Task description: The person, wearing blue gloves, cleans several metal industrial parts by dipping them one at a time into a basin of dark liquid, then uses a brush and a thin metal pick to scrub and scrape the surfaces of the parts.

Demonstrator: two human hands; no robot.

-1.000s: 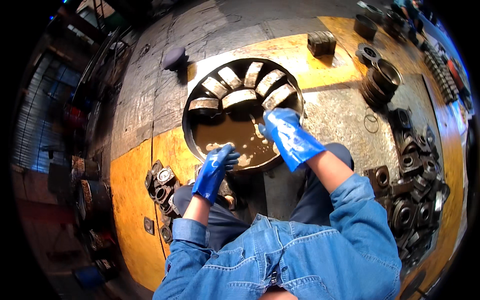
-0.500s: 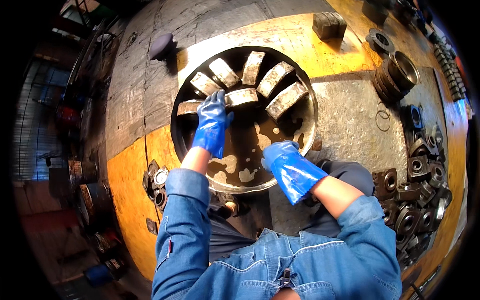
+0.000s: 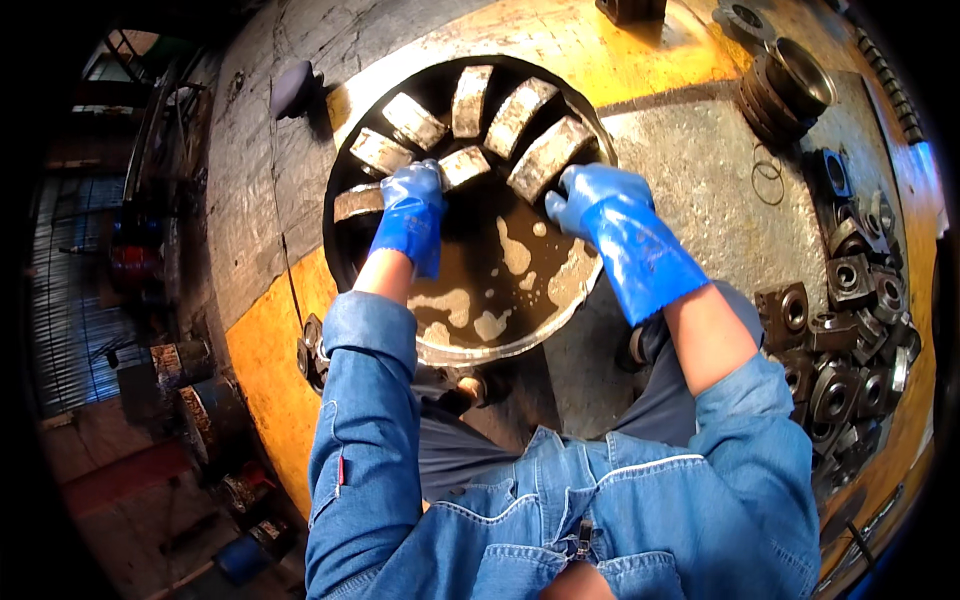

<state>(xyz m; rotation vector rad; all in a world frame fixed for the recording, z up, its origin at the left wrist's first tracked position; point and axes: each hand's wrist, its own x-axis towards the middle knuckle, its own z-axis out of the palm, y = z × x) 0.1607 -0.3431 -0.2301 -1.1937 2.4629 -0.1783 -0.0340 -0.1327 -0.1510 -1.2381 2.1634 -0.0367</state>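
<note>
A round black pan (image 3: 337, 250) with dark liquid and pale foam patches lies before me, holding several thick, curved metal blocks. My left hand (image 3: 412, 195), in a blue rubber glove, has its fingers bent over the left end of the middle curved metal block (image 3: 464, 168). Its grip is partly hidden by the glove. My right hand (image 3: 602, 200), gloved the same way, hovers at the pan's right side, thumb and bent forefinger apart. Nothing shows between them. The nearest block to it is the large right-hand one (image 3: 550, 158); a dull block (image 3: 358, 202) lies left of my left hand.
Dark metal parts with round holes (image 3: 832, 398) are heaped at the right. Stacked rings (image 3: 775, 100) and thin wire rings (image 3: 767, 180) lie farther up. A dark rounded object (image 3: 293, 90) stands beyond the pan's left. My legs flank the pan's near side.
My right hand has moved up and away from me, from the pan's near right edge toward the right-hand block. My left fingers have bent at the middle block. The view has shifted.
</note>
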